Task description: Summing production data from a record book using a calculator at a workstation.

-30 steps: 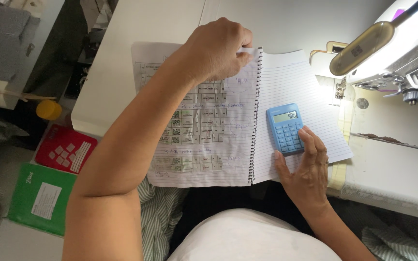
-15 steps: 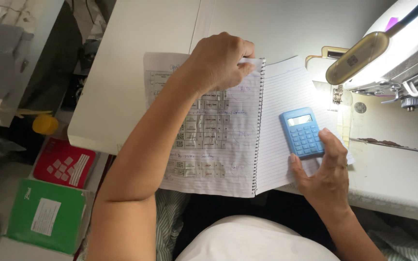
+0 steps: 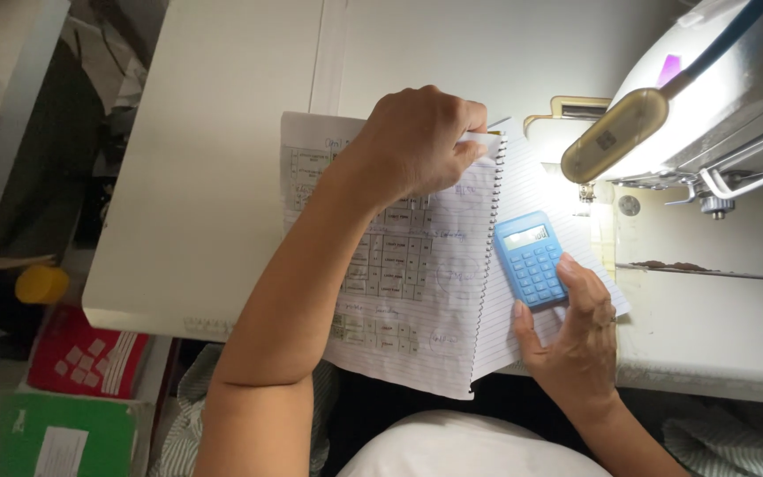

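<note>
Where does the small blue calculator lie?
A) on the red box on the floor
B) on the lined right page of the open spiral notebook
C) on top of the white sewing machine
B: the small blue calculator rests on the lined right page of the open spiral notebook, with the right hand at its lower edge.

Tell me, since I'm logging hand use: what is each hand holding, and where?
Left hand pinches the notebook page's top edge by the spiral. Right hand steadies the calculator's lower right corner.

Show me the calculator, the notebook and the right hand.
calculator (image 3: 530, 260): head view, on its keypad.
notebook (image 3: 417, 291): head view, on the left page with the table.
right hand (image 3: 580, 340): head view, on the back of the hand.
</note>
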